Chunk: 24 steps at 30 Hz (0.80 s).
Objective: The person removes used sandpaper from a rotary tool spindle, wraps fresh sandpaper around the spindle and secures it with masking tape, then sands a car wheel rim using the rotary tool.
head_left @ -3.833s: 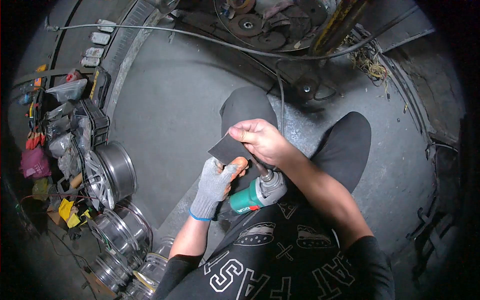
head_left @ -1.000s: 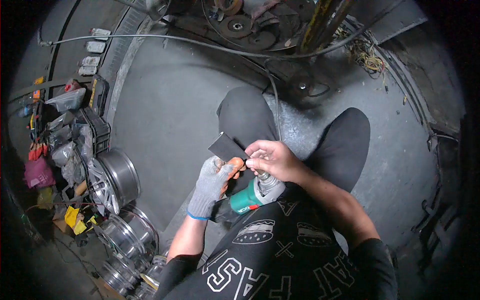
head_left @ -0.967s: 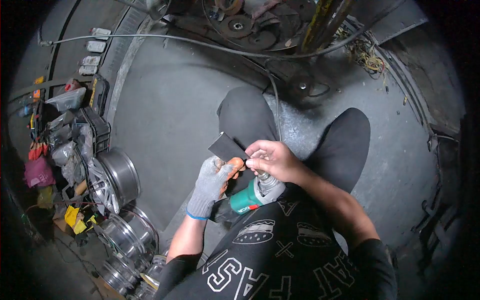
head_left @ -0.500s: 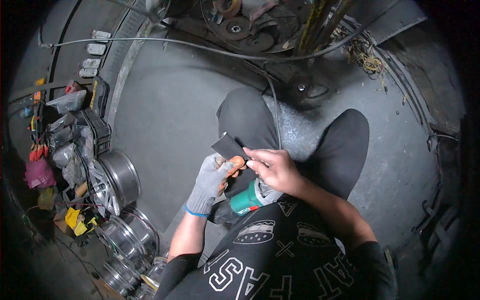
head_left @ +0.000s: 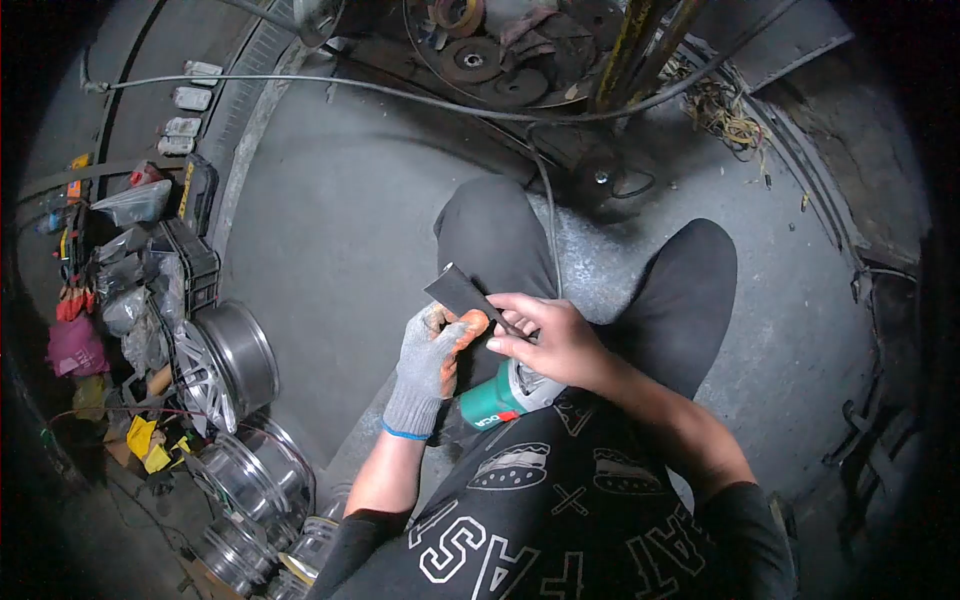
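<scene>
A dark, partly curled sheet [head_left: 461, 292] rises between my hands above the thigh. My left hand [head_left: 432, 355], in a grey glove with orange fingertips, is closed beside the sheet's lower edge; what its fingers hold is hidden. The bare fingers of my right hand [head_left: 548, 340] pinch the lower right end of the sheet around a thin dark rod-like part. Under both hands, a green power tool [head_left: 490, 399] with a metal head lies across my lap, its head partly covered by my right hand.
Metal wheel rims [head_left: 235, 365] are stacked at the lower left, below a crate [head_left: 190, 262] and plastic bags [head_left: 135, 203]. A grey cable [head_left: 400, 92] crosses the top, near a tray holding abrasive discs [head_left: 471, 61]. Tangled yellowish cord [head_left: 735, 122] lies at upper right.
The sheet has been turned and now looks more curled around the thin part. My right hand has moved down along it from the top edge, and my left hand's grip has shifted slightly.
</scene>
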{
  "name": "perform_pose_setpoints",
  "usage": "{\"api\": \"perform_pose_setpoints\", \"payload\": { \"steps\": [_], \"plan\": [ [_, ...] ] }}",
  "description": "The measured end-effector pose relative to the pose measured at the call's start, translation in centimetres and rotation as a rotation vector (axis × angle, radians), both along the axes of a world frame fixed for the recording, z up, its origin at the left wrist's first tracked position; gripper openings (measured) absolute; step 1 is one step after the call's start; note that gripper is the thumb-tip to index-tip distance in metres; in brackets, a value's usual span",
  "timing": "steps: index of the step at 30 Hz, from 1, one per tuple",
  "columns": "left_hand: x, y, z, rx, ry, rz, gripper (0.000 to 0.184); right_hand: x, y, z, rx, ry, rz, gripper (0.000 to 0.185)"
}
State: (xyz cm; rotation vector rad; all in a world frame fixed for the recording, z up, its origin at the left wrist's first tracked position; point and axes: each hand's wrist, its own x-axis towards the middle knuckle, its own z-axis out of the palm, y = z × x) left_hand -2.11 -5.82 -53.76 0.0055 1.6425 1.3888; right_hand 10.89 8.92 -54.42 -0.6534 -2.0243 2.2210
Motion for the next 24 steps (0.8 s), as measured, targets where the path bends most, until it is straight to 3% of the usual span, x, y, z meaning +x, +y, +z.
{"api": "perform_pose_setpoints", "payload": {
  "steps": [1,5,7,11,13,14,17,20,24],
  "plan": [
    [0.1,0.2,0.2,0.031,-0.035,0.033,0.015,0.0,0.0,0.2,0.228,0.054,0.004,0.036],
    [0.6,1.3,1.7,0.089,-0.030,0.072,0.010,-0.3,-0.1,0.7,0.363,0.083,-0.038,0.034],
    [0.5,1.1,1.8,0.003,0.189,-0.078,0.038,-0.3,-0.3,0.5,0.349,0.107,-0.061,0.035],
    [1.1,2.8,3.5,0.107,0.291,0.059,0.058,-0.1,-0.4,0.4,0.453,0.143,-0.057,0.037],
    [0.3,2.9,3.5,0.123,0.743,-0.085,0.073,0.0,-0.5,0.7,0.565,0.165,-0.045,0.038],
    [-0.7,1.9,2.9,0.119,0.648,-0.237,0.073,0.0,-0.5,0.7,0.565,0.166,-0.043,0.038],
    [-1.1,1.6,2.6,0.094,0.633,-0.251,0.069,-0.1,-0.7,1.0,0.587,0.141,-0.041,0.038],
    [-0.6,2.6,4.6,0.007,0.500,-0.198,0.062,0.0,-0.9,1.1,0.614,0.157,-0.046,0.037],
    [-0.5,2.0,3.7,-0.014,0.310,-0.117,0.057,-0.1,-1.2,0.7,0.667,0.189,-0.070,0.037]
  ]
}}
